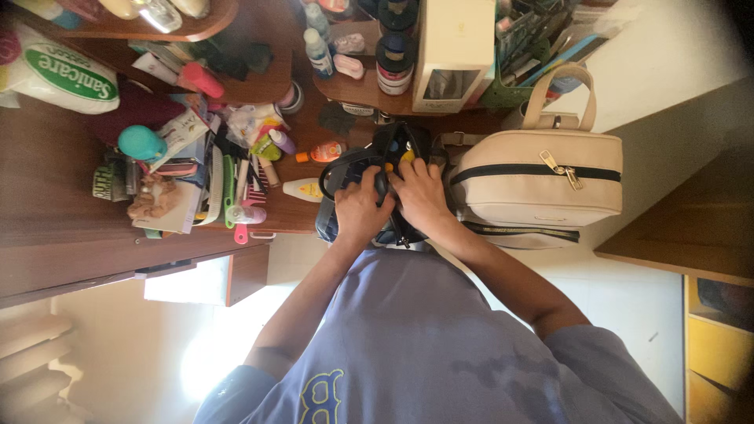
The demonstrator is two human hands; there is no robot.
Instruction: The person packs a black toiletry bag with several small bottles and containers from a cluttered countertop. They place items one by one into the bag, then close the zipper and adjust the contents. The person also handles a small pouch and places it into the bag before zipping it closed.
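Two hands work at a small dark bag [369, 169] on a cluttered wooden dresser [47, 173]: the left hand [360, 210] and the right hand [422, 196] both curl their fingers closed on its opening, just beside a beige handbag [542, 184] and a small white bottle [302, 189].
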